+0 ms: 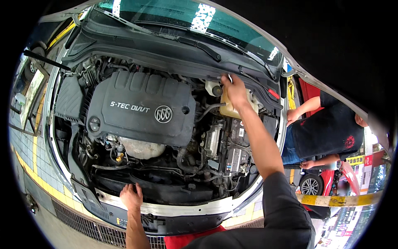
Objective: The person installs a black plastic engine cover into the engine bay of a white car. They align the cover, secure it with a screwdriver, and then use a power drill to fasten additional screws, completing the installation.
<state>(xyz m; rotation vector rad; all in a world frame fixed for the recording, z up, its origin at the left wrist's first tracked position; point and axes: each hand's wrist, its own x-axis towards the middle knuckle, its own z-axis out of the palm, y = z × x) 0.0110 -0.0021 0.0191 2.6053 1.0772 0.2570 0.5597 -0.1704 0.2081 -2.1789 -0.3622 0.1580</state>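
While left hand rests flat, fingers together, on front panel for support | right hand fingers clamp coolant tank cap.

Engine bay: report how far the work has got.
Done: the hood is up and the engine cover sits in place. In hand: the right hand is on the yellowish fluid reservoir by the windshield; the left hand braces on the front panel. Whether its cap is off cannot be told.

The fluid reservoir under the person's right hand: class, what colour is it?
The reservoir is a translucent yellowish cream, partly covered by the right hand; seen in the head view.
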